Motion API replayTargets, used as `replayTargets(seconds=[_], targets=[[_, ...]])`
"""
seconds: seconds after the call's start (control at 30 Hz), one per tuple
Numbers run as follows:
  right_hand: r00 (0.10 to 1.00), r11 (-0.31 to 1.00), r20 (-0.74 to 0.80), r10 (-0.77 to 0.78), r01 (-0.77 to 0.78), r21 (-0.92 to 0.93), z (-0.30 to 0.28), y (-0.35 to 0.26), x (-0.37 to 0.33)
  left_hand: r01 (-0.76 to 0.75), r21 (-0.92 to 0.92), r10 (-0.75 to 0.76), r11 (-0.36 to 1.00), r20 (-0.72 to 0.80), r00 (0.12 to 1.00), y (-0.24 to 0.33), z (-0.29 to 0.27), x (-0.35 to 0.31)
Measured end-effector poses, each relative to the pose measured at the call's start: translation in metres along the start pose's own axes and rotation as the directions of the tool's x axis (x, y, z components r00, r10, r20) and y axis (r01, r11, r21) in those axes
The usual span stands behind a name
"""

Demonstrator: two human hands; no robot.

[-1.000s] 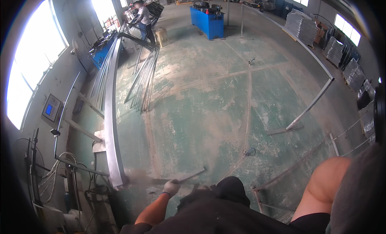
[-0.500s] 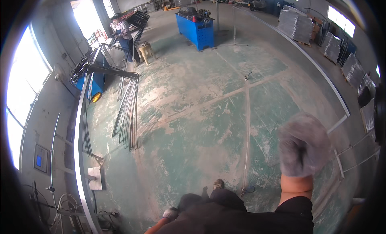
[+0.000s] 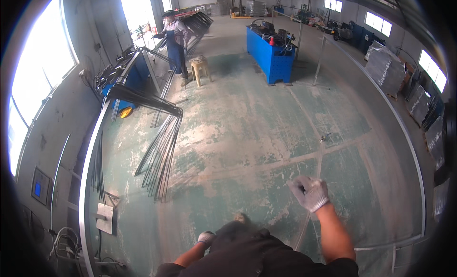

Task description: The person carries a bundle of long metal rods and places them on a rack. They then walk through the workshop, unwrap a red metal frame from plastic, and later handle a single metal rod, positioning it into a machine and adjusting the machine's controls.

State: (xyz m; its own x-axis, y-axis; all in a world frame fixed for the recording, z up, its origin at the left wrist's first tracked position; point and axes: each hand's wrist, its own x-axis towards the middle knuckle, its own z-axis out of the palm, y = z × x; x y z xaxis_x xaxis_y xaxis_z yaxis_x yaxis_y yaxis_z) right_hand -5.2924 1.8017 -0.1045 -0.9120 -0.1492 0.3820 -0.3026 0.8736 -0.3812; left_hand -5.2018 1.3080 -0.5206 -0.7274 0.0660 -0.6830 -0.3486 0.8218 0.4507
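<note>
My right hand (image 3: 309, 192), in a pale grey knitted glove, is raised over the floor in front of me. Its fingers curl round towards the thumb, with a dark hollow between them and nothing seen inside. My left hand (image 3: 206, 237), gloved too, hangs low beside my dark clothing; its fingers are too small and hidden to read. Off to the left, a bundle of thin dark metal rods bent at an angle (image 3: 159, 148) hangs from a long silver rail (image 3: 86, 167), out of reach of both hands.
A person (image 3: 176, 43) in an apron stands at the far left near a beige stool (image 3: 200, 72). Beyond the worn green floor (image 3: 228, 143) is a blue workbench (image 3: 269, 58) loaded with tools. The silver frame curves along the right (image 3: 404, 120), before wrapped stacks (image 3: 386, 70).
My view has swung, so the bench and stool sit further right and lower. My right hand has moved away from the view and leftward, and its loose blur has given way to curled fingers.
</note>
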Motion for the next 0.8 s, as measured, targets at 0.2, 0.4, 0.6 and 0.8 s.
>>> replayTargets(seconds=[0.2,0.4,0.6,0.8], targets=[[0.521,0.536,0.136,0.842,-0.838,-0.104,0.188,0.199,-0.134,-0.048,0.167,0.051,0.985,-0.012,0.999,0.113,-0.150,0.160],[-0.253,0.156,0.619,0.743,-0.835,-0.528,0.309,0.261,-0.156,-0.095,-0.124,0.064,0.988,-0.239,0.969,0.196,-0.262,0.268],[-0.059,0.462,0.711,0.701,-0.722,-0.515,0.366,0.367,0.061,-0.036,0.380,-0.099,0.924,0.329,0.939,0.214,-0.287,0.364],[0.399,0.425,0.376,0.836,-0.905,0.016,0.422,0.485,0.456,0.115,0.032,-0.117,0.993,0.080,0.990,0.345,-0.429,0.442]])
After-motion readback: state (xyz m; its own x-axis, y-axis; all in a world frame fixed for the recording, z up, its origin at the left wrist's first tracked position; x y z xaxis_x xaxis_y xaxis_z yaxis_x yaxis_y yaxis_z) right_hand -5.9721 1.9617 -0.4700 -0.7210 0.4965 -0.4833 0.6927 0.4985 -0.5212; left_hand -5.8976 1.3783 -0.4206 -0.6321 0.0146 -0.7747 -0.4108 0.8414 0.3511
